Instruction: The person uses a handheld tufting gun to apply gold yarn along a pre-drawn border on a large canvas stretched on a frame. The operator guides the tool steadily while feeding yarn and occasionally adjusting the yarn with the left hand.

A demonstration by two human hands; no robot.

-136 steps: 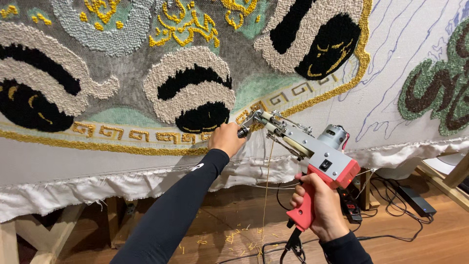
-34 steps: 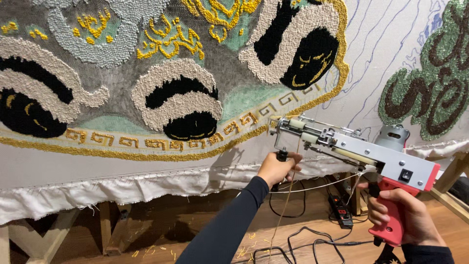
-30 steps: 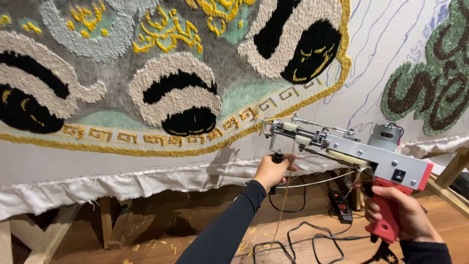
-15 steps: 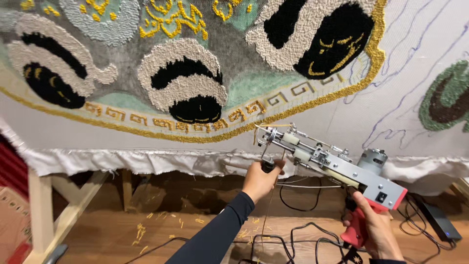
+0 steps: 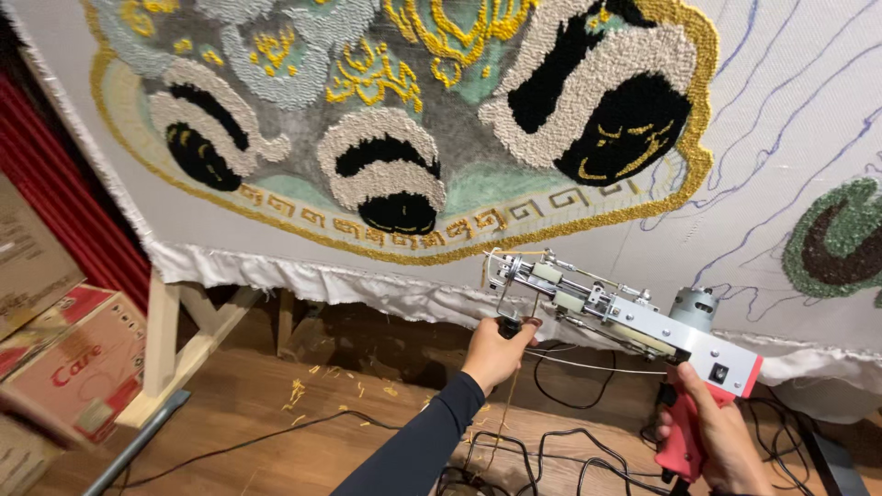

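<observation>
Tufting gun (image 5: 625,312): right hand (image 5: 712,436) closed round its red handle, left hand (image 5: 496,354) clenching the front grip, steadying the needle below the rug cloth (image 5: 303,276).

Tufted rug cloth (image 5: 441,138) far, tufting gun (image 5: 625,317) near right below it, cardboard boxes (image 5: 69,358) left, cables (image 5: 551,455) on floor (image 5: 257,422)

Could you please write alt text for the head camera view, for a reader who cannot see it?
A person holds a tufting gun in both hands, the right hand on its red grip and the left hand on the front handle, its tip just off a partly tufted rug cloth stretched on a wooden frame. Cables lie on the floor.
</observation>
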